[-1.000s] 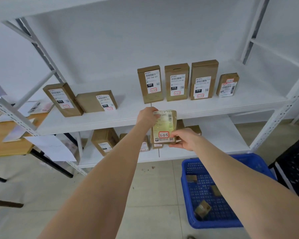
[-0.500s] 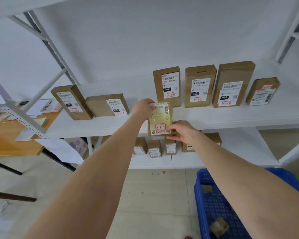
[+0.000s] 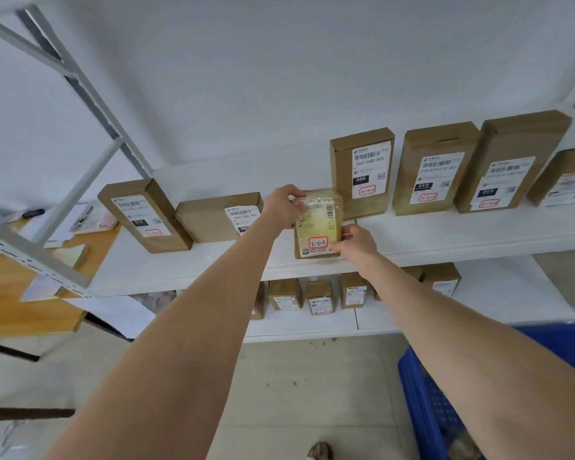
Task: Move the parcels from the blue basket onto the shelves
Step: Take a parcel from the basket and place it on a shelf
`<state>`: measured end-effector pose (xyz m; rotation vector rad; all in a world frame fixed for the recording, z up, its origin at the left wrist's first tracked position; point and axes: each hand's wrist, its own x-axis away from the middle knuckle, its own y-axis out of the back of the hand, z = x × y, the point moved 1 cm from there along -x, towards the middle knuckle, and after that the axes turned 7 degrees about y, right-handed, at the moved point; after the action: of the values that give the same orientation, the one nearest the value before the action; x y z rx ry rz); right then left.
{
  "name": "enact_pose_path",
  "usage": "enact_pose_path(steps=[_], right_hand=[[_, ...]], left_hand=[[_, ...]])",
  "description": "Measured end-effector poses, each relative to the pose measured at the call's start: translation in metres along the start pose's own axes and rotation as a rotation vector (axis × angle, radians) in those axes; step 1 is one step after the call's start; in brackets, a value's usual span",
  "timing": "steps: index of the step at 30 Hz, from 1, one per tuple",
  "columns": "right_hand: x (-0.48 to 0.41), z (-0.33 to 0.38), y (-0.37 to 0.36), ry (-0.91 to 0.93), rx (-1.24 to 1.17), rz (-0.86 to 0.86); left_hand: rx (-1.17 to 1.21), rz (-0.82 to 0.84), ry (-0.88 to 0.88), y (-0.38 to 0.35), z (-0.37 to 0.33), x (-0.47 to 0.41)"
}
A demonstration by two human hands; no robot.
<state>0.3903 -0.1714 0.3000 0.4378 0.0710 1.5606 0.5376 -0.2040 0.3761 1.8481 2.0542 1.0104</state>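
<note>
While the blue basket (image 3: 422, 393) sits low at the right, beside the person's forearm, both hands reach up to the upper shelf (image 3: 445, 234). The left hand (image 3: 281, 205) curls its fingers over the top left corner of the yellowish parcel (image 3: 317, 224) marked 3-3-5, and the right hand (image 3: 354, 244) pinches its lower right corner. The parcel stands upright near the shelf's front edge; whether its base touches the board cannot be told. Just behind it, to the right, stands a brown box (image 3: 362, 171) marked 3-3-6.

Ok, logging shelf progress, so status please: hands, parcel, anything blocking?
Left hand grips parcel top; right hand pinches lower corner. Parcel upright at shelf front, beside 3-3-6 box. Nothing in the way.
</note>
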Motion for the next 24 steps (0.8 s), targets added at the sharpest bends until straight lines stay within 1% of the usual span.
enact_pose_path(steps=[3, 6, 10, 18, 21, 24], right_hand=[[-0.009, -0.001, -0.018, 0.013, 0.112, -0.106], [-0.016, -0.003, -0.029, 0.016, 0.249, -0.177], [-0.024, -0.01, -0.039, 0.013, 0.282, -0.236], [-0.019, -0.017, -0.045, 0.014, 0.294, -0.253], [-0.013, -0.017, -0.045, 0.029, 0.33, -0.25], [-0.011, -0.016, -0.046, 0.016, 0.317, -0.22]], left_hand=[[0.077, 0.086, 0.012, 0.007, 0.011, -0.019], [0.156, 0.183, 0.023, 0.01, 0.023, -0.032], [0.186, 0.257, 0.01, 0.012, 0.036, -0.04], [0.113, 0.367, 0.036, 0.015, 0.051, -0.033], [0.111, 0.358, 0.037, 0.015, 0.055, -0.029], [0.105, 0.328, 0.031, 0.014, 0.056, -0.022]])
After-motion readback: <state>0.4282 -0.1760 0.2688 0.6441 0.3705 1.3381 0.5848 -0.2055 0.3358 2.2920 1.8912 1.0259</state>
